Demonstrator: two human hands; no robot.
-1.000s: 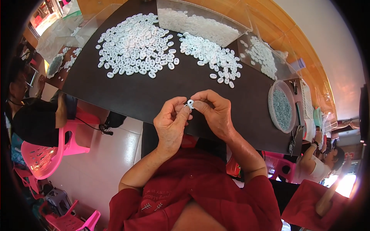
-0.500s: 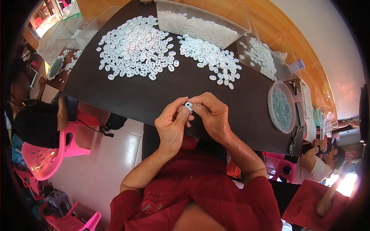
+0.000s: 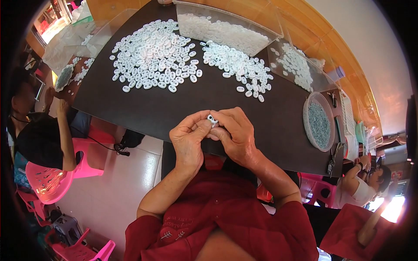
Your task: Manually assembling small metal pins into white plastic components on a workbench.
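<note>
Near the table's front edge, my left hand [image 3: 190,135] and my right hand [image 3: 234,133] meet around a small white plastic piece [image 3: 212,118] with dark round holes. Fingers and thumbs of both hands pinch it, and they hide its lower part. Beyond my hands, a large pile of white oval plastic pieces [image 3: 152,56], each with two holes or marks, covers the left of the dark table [image 3: 143,108]. A smaller pile of white oval pieces [image 3: 237,63] lies to its right.
Behind the piles stands a clear bin [image 3: 226,35] of white parts, beside a second clear bin [image 3: 300,65]. A round tub [image 3: 320,122] of small metallic parts sits at right, near pliers [image 3: 333,158]. At left, a person [image 3: 41,135] sits by a pink chair [image 3: 50,180].
Both hands have shifted slightly left, and my fingers have changed their hold on the white piece, which is turned a little. The person at left has leaned and moved an arm.
</note>
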